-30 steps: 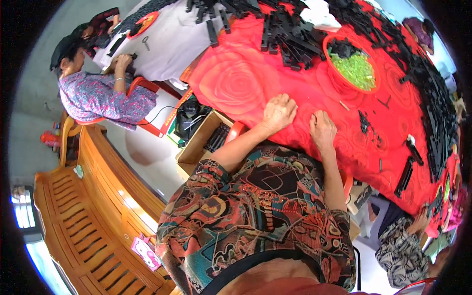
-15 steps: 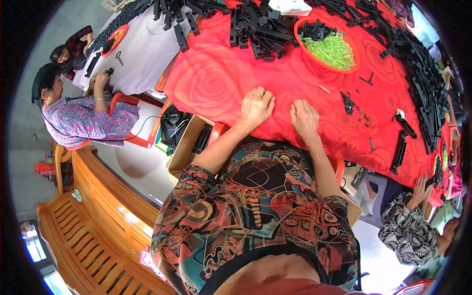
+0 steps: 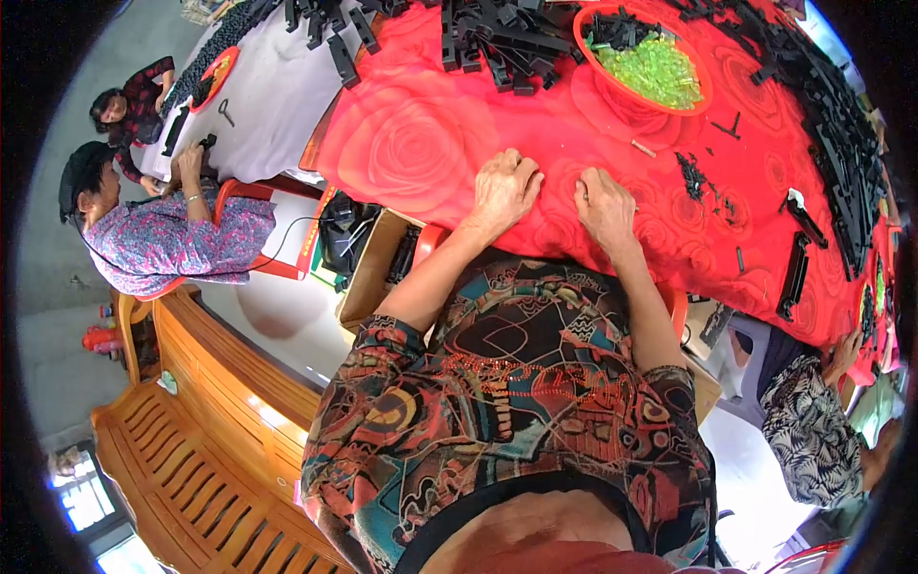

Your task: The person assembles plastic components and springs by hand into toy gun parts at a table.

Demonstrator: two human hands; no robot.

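The red cloth, spread in the middle, should be soft, best held by its near edge, and on it left hand and right hand rest separately, curled, whether gripping I cannot tell, with orange bowl farther right.

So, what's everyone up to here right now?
The person wearing the camera rests both hands, left and right, on a red rose-patterned cloth, fingers curled, with nothing visibly held. Beyond them lie a heap of black parts and an orange-rimmed bowl of bright green pieces and black bits. At the pale-covered table to the left, a co-worker in a flowered top has a small dark piece at the fingers.
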